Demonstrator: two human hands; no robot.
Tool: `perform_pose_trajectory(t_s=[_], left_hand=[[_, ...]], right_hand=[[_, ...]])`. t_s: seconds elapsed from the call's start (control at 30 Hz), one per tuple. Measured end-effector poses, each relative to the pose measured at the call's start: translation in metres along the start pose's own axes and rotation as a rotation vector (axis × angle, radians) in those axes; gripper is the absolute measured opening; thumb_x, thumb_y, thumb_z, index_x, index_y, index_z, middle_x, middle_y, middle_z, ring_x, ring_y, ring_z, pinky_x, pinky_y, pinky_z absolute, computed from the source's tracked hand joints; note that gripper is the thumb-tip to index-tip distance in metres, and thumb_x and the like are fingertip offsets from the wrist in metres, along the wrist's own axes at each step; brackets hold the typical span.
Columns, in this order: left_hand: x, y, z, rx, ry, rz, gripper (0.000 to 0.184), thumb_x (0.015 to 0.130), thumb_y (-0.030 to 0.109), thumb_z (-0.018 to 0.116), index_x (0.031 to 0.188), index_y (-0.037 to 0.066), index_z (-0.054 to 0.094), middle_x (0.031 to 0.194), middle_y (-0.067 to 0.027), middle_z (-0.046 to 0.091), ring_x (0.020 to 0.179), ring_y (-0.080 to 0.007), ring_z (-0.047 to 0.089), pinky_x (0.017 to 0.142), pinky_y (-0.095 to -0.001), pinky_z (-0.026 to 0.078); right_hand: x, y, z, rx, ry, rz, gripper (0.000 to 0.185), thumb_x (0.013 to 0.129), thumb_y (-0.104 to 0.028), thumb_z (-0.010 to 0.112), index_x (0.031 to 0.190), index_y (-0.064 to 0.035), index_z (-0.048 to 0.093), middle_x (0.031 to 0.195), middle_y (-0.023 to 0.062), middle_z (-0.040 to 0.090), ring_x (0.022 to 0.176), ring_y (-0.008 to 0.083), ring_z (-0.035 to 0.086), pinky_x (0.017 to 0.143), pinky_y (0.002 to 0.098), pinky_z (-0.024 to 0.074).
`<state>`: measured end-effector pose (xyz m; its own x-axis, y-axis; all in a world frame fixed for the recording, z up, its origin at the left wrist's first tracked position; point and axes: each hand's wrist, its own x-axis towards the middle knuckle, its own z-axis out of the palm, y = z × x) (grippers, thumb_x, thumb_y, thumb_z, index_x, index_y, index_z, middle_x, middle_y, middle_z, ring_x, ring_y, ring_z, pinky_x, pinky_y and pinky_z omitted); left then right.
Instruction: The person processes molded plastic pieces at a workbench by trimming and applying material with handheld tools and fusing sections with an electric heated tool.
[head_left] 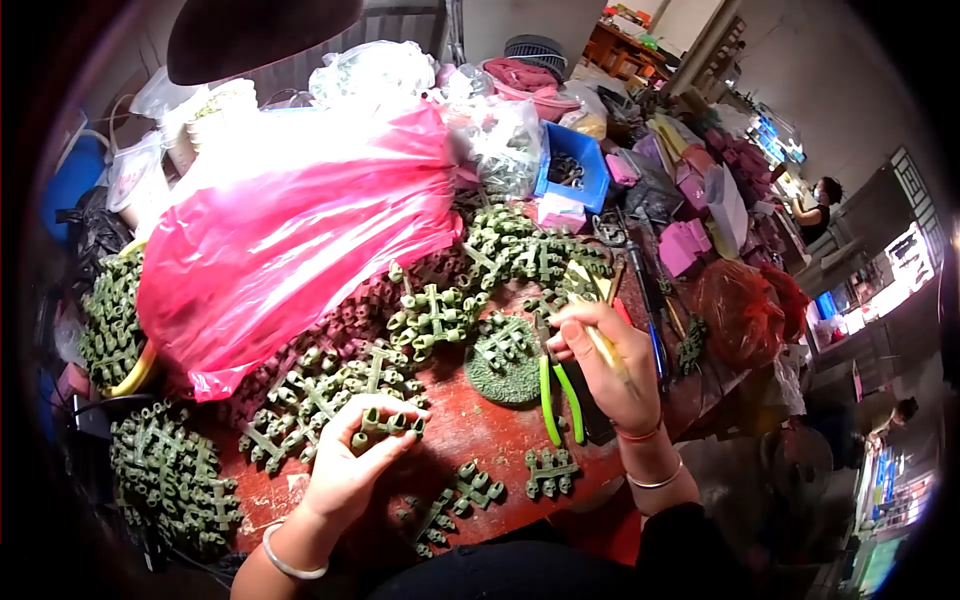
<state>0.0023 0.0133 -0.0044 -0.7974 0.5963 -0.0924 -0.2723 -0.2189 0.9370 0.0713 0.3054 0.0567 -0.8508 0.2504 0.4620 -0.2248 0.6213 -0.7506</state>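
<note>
Fingers of our left hand (335, 475) make a narrow pinch on one green branched piece (388, 423). Our thumb is on its near side, and the other fingertips are on its far side. The piece is long from left to right, and its right end sticks out past our fingertips, toward our other hand. Little round stubs with holes poke out of it.

Over to the right, and a bit farther from our body, our right hand (622, 385) is closed around a thin yellow stick tool (606, 350). The stick leans, with its top end away from us and to the left. We cannot tell just how its tip is shaped. It does not touch the piece; there is a gap between them. Our left hand is the near one, since it has the piece.

Between our hands sit a round green pad (505, 388) and pliers with bright green handles (547, 402). Nearer our lap, right of our left fingers, a loose green cluster (550, 473) lies on the red table (595, 468).
</note>
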Motion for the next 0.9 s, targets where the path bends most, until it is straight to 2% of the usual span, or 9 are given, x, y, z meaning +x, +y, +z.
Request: perform_pose_trajectory(t_s=[0.03, 0.07, 0.17, 0.23, 0.4, 0.5, 0.53, 0.7, 0.9], left_hand=[[0.0, -0.001, 0.0, 0.068, -0.007, 0.031, 0.024, 0.091, -0.005, 0.07, 0.114, 0.002, 0.067, 0.115, -0.0071, 0.066, 0.107, -0.0142, 0.063, 0.096, -0.0293, 0.05], [0.0, -0.001, 0.003, 0.01, 0.002, 0.016, 0.024, 0.091, -0.004, 0.071, 0.114, 0.002, 0.069, 0.114, -0.006, 0.067, 0.105, -0.0124, 0.063, 0.094, -0.0278, 0.05], [-0.003, 0.004, 0.007, -0.052, -0.013, -0.042, 0.023, 0.091, -0.004, 0.071, 0.114, 0.002, 0.069, 0.113, -0.0052, 0.069, 0.102, -0.011, 0.063, 0.093, -0.0269, 0.05], [-0.003, 0.003, 0.008, -0.031, -0.007, -0.027, 0.022, 0.092, -0.004, 0.071, 0.113, 0.002, 0.069, 0.113, -0.0049, 0.069, 0.098, -0.01, 0.064, 0.088, -0.0257, 0.051], [-0.003, 0.0, 0.008, -0.07, 0.013, -0.074, 0.022, 0.092, -0.004, 0.07, 0.113, 0.002, 0.067, 0.111, -0.0053, 0.069, 0.091, -0.0101, 0.065, 0.084, -0.026, 0.054], [-0.001, -0.002, 0.004, -0.087, 0.013, -0.055, 0.023, 0.092, -0.004, 0.07, 0.114, 0.002, 0.066, 0.111, -0.0059, 0.069, 0.092, -0.0107, 0.065, 0.084, -0.0267, 0.055], [0.0, -0.003, 0.004, -0.104, 0.019, -0.054, 0.023, 0.092, -0.004, 0.069, 0.115, 0.002, 0.066, 0.112, -0.0063, 0.07, 0.092, -0.0111, 0.066, 0.085, -0.0272, 0.056], [0.0, -0.004, 0.005, -0.084, 0.006, -0.05, 0.023, 0.093, -0.004, 0.069, 0.115, 0.002, 0.065, 0.114, -0.0078, 0.07, 0.094, -0.012, 0.066, 0.084, -0.029, 0.057], [0.0, -0.003, 0.004, -0.109, 0.011, -0.037, 0.023, 0.092, -0.003, 0.07, 0.114, 0.002, 0.065, 0.112, -0.0091, 0.071, 0.095, -0.0126, 0.065, 0.083, -0.0294, 0.057]], right_hand=[[-0.003, 0.011, -0.011, -0.256, 0.009, -0.129, 0.008, 0.094, -0.004, 0.072, 0.102, -0.0033, 0.069, 0.086, 0.0104, 0.07, 0.076, 0.0218, 0.072, 0.067, 0.0304, 0.0553], [-0.014, 0.012, -0.018, -0.393, 0.049, -0.056, 0.013, 0.087, -0.002, 0.078, 0.092, -0.0022, 0.066, 0.082, 0.0105, 0.067, 0.073, 0.0268, 0.069, 0.066, 0.0335, 0.0534], [-0.055, 0.032, -0.026, -0.591, 0.079, -0.027, 0.037, 0.078, -0.015, 0.09, 0.096, -0.0039, 0.06, 0.097, 0.0136, 0.066, 0.1, 0.0342, 0.068, 0.085, 0.0428, 0.0532], [-0.077, 0.048, -0.027, -0.544, 0.027, 0.079, 0.048, 0.074, -0.021, 0.093, 0.102, -0.0046, 0.058, 0.109, 0.0175, 0.064, 0.116, 0.04, 0.063, 0.098, 0.0476, 0.0493], [-0.082, 0.062, -0.031, -0.329, 0.025, 0.16, 0.048, 0.076, -0.015, 0.09, 0.106, -0.004, 0.055, 0.116, 0.0212, 0.065, 0.117, 0.0404, 0.062, 0.108, 0.0477, 0.046], [-0.089, 0.064, -0.033, -0.42, 0.064, 0.123, 0.046, 0.076, -0.013, 0.089, 0.106, -0.0042, 0.055, 0.117, 0.0208, 0.064, 0.118, 0.0398, 0.062, 0.11, 0.0487, 0.0446], [-0.092, 0.063, -0.035, -0.4, 0.054, 0.189, 0.047, 0.076, -0.011, 0.089, 0.108, -0.0051, 0.055, 0.13, 0.0243, 0.064, 0.124, 0.0394, 0.061, 0.112, 0.0459, 0.043], [-0.085, 0.053, -0.024, -0.512, -0.005, 0.093, 0.053, 0.073, -0.017, 0.091, 0.112, -0.0061, 0.055, 0.136, 0.0254, 0.06, 0.127, 0.042, 0.056, 0.11, 0.0475, 0.0425], [-0.089, 0.055, -0.015, -0.551, 0.104, 0.089, 0.054, 0.071, -0.018, 0.092, 0.108, -0.005, 0.054, 0.124, 0.0228, 0.062, 0.12, 0.0407, 0.058, 0.106, 0.0474, 0.0444]])
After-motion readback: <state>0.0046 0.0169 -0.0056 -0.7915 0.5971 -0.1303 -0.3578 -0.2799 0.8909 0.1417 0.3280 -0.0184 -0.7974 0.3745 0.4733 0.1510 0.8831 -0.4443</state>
